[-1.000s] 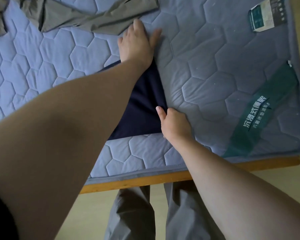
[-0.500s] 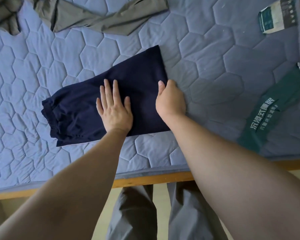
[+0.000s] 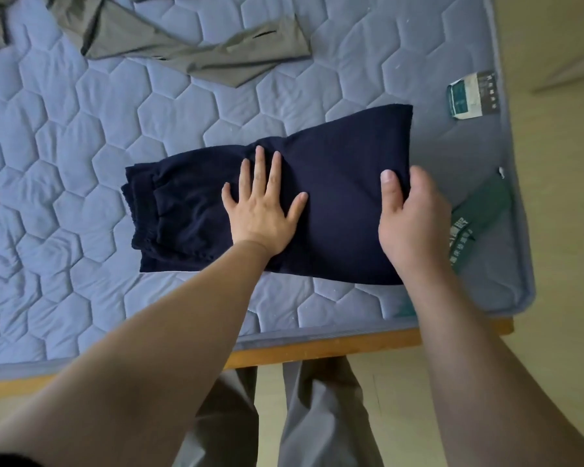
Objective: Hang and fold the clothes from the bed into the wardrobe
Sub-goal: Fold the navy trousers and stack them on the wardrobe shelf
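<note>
My left grip (image 3: pixel 265 214) is released, palm flat and all five fingers spread, pressing down on the middle of the navy garment (image 3: pixel 344 203); my right grip (image 3: pixel 412 217) grasps that garment's right edge, thumb on top of the cloth, the other fingers curled past the edge and out of sight. Two grips, then, on one garment.

One mattress (image 3: pixel 64 163) fills most of the view, blue-grey, quilted in stitched hexagons, with a piped border; it sits on one orange-brown wooden bed frame (image 3: pixel 317 348), seen only as a strip along the near side.

The navy garment lies near the mattress's near right corner; it is folded into one long band, wider on the right, with a gathered, ruffled waistband on the left; the cloth is dark, matte and soft-looking.

Grey-olive clothing (image 3: pixel 196 52) lies crumpled at the far edge, well apart, thin and smooth; I cannot tell whether it is one piece or two.

Two grey trouser legs (image 3: pixel 317 416) stand below the frame.

Two labels sit on the mattress: one green band (image 3: pixel 482 210) with white characters just beside my right grip; one small white-and-green tag (image 3: pixel 471 99) farther off.
</note>
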